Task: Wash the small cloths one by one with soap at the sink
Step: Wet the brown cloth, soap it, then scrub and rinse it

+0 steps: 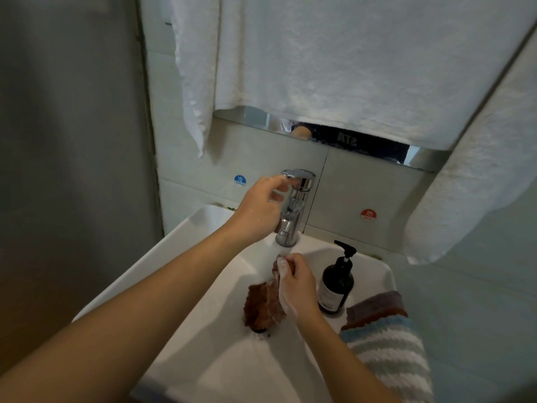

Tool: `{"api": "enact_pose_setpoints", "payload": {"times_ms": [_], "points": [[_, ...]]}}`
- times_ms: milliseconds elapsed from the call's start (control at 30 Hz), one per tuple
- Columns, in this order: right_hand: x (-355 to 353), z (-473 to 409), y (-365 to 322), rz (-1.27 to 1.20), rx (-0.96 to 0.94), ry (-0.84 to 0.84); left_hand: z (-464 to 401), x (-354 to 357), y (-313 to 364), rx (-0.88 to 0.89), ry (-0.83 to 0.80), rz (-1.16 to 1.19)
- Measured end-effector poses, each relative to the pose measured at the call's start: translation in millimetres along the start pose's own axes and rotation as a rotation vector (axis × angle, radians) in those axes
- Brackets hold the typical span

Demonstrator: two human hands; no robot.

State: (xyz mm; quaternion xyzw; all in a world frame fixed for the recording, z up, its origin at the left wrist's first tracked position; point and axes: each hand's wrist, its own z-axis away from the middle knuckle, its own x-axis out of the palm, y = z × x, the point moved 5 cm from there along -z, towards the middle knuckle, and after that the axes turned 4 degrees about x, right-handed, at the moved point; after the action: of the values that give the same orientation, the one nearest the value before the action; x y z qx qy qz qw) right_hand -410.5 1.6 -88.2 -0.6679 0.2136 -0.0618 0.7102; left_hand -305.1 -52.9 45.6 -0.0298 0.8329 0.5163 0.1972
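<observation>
The left hand (258,207) is reaching to the far side of the sink (203,286); its fingertips are touching the front end of the tap (293,207) lever, the index finger lying along the lever's edge and the other fingers hanging loosely curled beneath it, gripping nothing. The right hand (293,283) is holding a brown cloth (264,303) over the bowl; its fingers and thumb are pinching the cloth's upper end, soapy foam is showing on the fingers, and the rest of the cloth is hanging down with its lower edge lying over the drain (260,330). Water is running from the spout onto the cloth's top end. A dark soap bottle (335,286) with a pump is standing on the sink's right rim, just beside the right hand. Near and right of the bottle, a folded grey cloth (374,306) is lying on a striped cloth (389,353) draped over the rim. White towels (319,59) are hanging on the far wall; a blue sticker (240,180) is sitting left of the tap and a red sticker (368,214) right of it.
</observation>
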Motion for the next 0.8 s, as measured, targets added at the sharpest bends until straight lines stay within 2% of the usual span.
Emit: {"api": "enact_pose_setpoints", "payload": {"times_ms": [800], "points": [[-0.6,1.1,-0.1,0.053,0.015,-0.006,-9.6,-1.5,3.2,0.017,-0.011,0.075]]}}
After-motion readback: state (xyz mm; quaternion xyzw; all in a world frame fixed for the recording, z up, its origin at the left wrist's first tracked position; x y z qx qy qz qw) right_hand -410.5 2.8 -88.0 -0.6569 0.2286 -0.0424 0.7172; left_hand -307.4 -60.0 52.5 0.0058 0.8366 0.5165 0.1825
